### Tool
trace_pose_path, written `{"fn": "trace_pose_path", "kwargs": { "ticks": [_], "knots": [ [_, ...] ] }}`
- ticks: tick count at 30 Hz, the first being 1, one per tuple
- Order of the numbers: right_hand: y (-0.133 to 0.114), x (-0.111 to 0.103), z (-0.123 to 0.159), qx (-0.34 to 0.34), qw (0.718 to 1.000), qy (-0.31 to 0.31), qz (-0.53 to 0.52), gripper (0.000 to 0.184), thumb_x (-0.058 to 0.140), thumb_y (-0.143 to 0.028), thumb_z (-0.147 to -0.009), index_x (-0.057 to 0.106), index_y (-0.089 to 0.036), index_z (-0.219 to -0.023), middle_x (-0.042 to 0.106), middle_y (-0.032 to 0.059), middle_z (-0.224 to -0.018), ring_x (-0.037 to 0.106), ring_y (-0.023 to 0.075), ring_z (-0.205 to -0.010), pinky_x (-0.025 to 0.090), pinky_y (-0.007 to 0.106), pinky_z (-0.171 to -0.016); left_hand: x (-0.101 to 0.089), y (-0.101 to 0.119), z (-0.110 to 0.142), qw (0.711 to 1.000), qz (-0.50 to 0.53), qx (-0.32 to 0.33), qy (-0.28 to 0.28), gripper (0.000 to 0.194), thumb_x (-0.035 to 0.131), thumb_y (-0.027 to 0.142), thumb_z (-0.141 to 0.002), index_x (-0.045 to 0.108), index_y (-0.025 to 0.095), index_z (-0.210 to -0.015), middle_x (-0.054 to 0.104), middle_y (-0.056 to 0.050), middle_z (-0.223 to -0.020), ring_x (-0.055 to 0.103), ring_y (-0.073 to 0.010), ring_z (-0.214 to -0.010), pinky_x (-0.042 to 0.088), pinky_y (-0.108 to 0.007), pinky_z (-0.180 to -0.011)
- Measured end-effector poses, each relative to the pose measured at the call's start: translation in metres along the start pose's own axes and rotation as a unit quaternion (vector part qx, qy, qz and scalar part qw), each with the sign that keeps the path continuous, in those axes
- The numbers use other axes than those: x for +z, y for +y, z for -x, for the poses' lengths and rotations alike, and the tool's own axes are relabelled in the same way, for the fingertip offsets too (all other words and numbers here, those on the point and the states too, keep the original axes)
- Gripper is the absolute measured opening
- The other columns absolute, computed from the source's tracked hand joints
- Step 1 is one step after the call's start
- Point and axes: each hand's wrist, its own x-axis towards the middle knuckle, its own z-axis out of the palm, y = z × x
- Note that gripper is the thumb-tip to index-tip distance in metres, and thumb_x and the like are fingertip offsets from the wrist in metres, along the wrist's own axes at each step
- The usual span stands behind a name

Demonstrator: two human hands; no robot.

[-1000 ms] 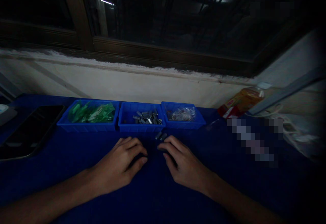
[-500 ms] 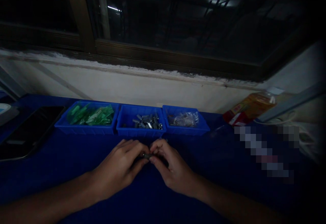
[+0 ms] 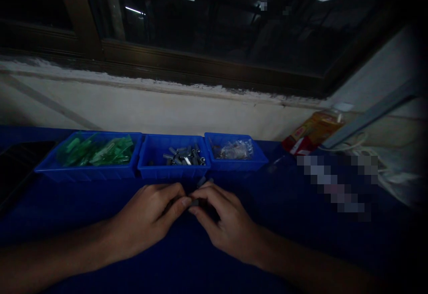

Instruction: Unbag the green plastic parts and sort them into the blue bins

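A small dark piece (image 3: 194, 203) is at the fingertips of both hands, low over the near middle of the blue tabletop (image 3: 143, 269). The left hand (image 3: 150, 213), toward 8 o'clock of it, has the piece pinched at its thumb and fingers. The right hand (image 3: 230, 222), toward 4 o'clock, curls its thumb and forefinger around the other end; whether they press on it I cannot tell.

Just beyond, between 12 and 1 o'clock, loose pieces (image 3: 201, 181) lie on the table beside the right fingers, partly hidden by them. Three blue bins stand in a row farther back. The middle bin (image 3: 167, 172), between 11 and 12, holds metal pieces (image 3: 187, 156), mostly heaped toward its right side. The left bin (image 3: 90, 175), at 10, holds green plastic (image 3: 112, 151); the right bin (image 3: 234, 165), at 1, holds clear plastic (image 3: 236, 150).

A dark flat slab (image 3: 20, 164) lies between 9 and 10. At 2 o'clock a bottle (image 3: 326, 124) of amber liquid leans over, near a slanting bar (image 3: 374, 114) and pale cables (image 3: 359, 141).

Behind the bins runs a pale wall (image 3: 150, 111), its upper edge rough and flaking. Above it, at 12, a brown-framed window (image 3: 200, 26) shows dark glass with bright light patches. The room is dim.
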Motion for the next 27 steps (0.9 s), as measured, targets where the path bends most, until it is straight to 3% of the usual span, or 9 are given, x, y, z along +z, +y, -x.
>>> {"fn": "trace_pose_path", "kwargs": {
  "ticks": [4, 9, 11, 15, 22, 27],
  "knots": [
    [0.002, -0.002, -0.003, 0.044, 0.999, 0.001, -0.012, 0.012, 0.047, -0.021, -0.084, 0.057, -0.017, -0.086, 0.060, 0.0014, -0.072, 0.057, 0.0101, -0.065, 0.045, 0.023, -0.060, 0.000, 0.000, 0.002, 0.998, 0.054, 0.005, 0.022, 0.013, 0.043, 0.028, -0.086, 0.050, 0.017, -0.090, 0.056, 0.002, -0.073, 0.052, -0.0088, -0.061, 0.041, -0.021, -0.054],
    [0.001, -0.004, -0.003, 0.052, 0.998, -0.018, -0.020, 0.015, 0.045, -0.023, -0.085, 0.058, -0.017, -0.081, 0.059, -0.0002, -0.068, 0.055, 0.0088, -0.060, 0.044, 0.022, -0.056, 0.000, 0.001, 0.002, 0.998, 0.058, 0.001, 0.025, 0.011, 0.043, 0.024, -0.086, 0.051, 0.017, -0.085, 0.055, 0.002, -0.069, 0.050, -0.0087, -0.058, 0.041, -0.021, -0.053],
    [0.000, -0.004, -0.001, 0.046, 0.999, -0.006, -0.018, 0.011, 0.050, -0.026, -0.082, 0.055, -0.018, -0.088, 0.059, 0.0004, -0.072, 0.056, 0.0097, -0.063, 0.046, 0.023, -0.057, -0.001, 0.001, 0.002, 0.998, 0.057, 0.000, 0.023, 0.012, 0.041, 0.024, -0.086, 0.051, 0.017, -0.085, 0.057, 0.001, -0.072, 0.052, -0.0097, -0.062, 0.041, -0.022, -0.056],
    [-0.001, -0.004, 0.002, 0.005, 0.999, 0.041, -0.001, 0.030, 0.058, -0.021, -0.075, 0.047, -0.020, -0.103, 0.060, 0.0026, -0.082, 0.057, 0.0122, -0.072, 0.049, 0.025, -0.063, -0.003, 0.002, 0.002, 0.999, 0.053, -0.006, 0.009, 0.020, 0.034, 0.026, -0.090, 0.049, 0.017, -0.082, 0.056, 0.001, -0.074, 0.053, -0.0103, -0.066, 0.042, -0.023, -0.061],
    [-0.002, -0.007, 0.003, -0.090, 0.993, 0.054, 0.058, 0.026, 0.055, -0.011, -0.077, 0.052, -0.020, -0.102, 0.063, 0.0027, -0.086, 0.059, 0.0116, -0.077, 0.049, 0.023, -0.068, -0.002, 0.000, 0.003, 0.999, 0.050, 0.014, 0.001, 0.025, 0.030, 0.029, -0.091, 0.046, 0.017, -0.075, 0.051, 0.002, -0.068, 0.048, -0.0093, -0.061, 0.039, -0.022, -0.057],
    [0.004, -0.031, -0.023, -0.066, 0.982, 0.101, 0.148, 0.013, 0.054, -0.017, -0.078, 0.057, -0.020, -0.091, 0.062, 0.0030, -0.082, 0.059, 0.0140, -0.076, 0.049, 0.029, -0.068, -0.003, 0.001, 0.004, 0.998, 0.053, 0.016, -0.013, 0.019, 0.031, 0.029, -0.091, 0.048, 0.019, -0.092, 0.054, 0.001, -0.075, 0.052, -0.0109, -0.067, 0.041, -0.024, -0.061]
  ]
}}
